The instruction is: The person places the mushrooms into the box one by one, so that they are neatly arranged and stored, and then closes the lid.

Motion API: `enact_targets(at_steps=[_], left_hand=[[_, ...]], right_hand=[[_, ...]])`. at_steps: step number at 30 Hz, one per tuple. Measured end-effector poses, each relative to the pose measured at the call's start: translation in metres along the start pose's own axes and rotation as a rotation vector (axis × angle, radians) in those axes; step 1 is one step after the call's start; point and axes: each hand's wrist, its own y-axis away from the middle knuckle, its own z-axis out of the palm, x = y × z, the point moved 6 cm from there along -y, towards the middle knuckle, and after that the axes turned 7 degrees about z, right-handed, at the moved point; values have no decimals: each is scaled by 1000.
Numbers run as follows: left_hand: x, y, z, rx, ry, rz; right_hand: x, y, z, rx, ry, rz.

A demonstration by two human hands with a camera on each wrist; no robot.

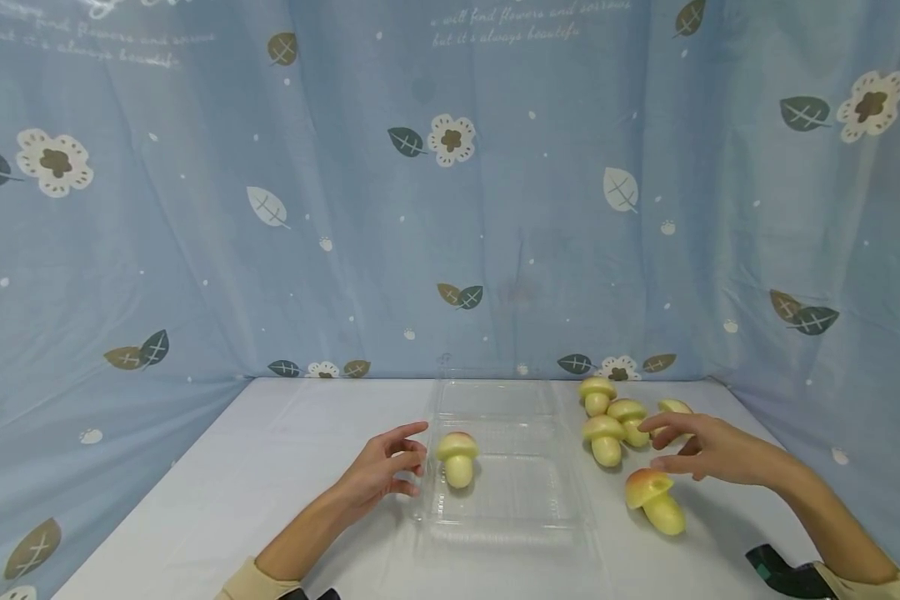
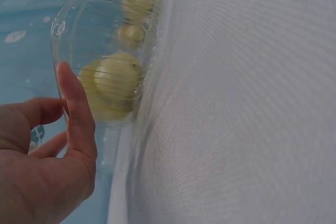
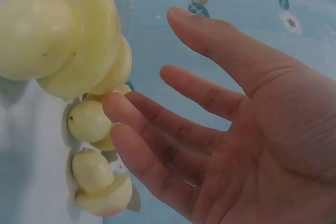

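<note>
One mushroom [image 1: 457, 457] is already set in the clear tray [image 1: 510, 508]. The tray's left edge is steadied by the open left hand [image 1: 386, 468]. Right of the tray, the cluster of mushrooms [image 1: 611, 421] is being reached for by the right hand [image 1: 701, 446], fingers spread, nothing held. A closing grip round one stem seems called for next.

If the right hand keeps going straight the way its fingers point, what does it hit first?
Probably the cluster of mushrooms just past the right hand, its fingertips pointing left at them; depth between them is hard to judge.
</note>
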Motion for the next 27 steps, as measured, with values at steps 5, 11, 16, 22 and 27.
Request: enact_targets(at_steps=[5, 11, 16, 22, 27], left_hand=[[0, -1, 0, -8, 5, 2], [1, -1, -1, -2, 5, 2], [2, 0, -1, 3, 1, 0], [2, 0, 0, -5, -1, 1], [-1, -1, 0, -10, 2, -7]], right_hand=[[4, 1, -1, -40, -12, -11], [7, -2, 2, -110, -20, -11], [11, -5, 9, -178, -44, -7], [15, -6, 16, -209, -56, -20], [17, -7, 20, -217, -56, -69]])
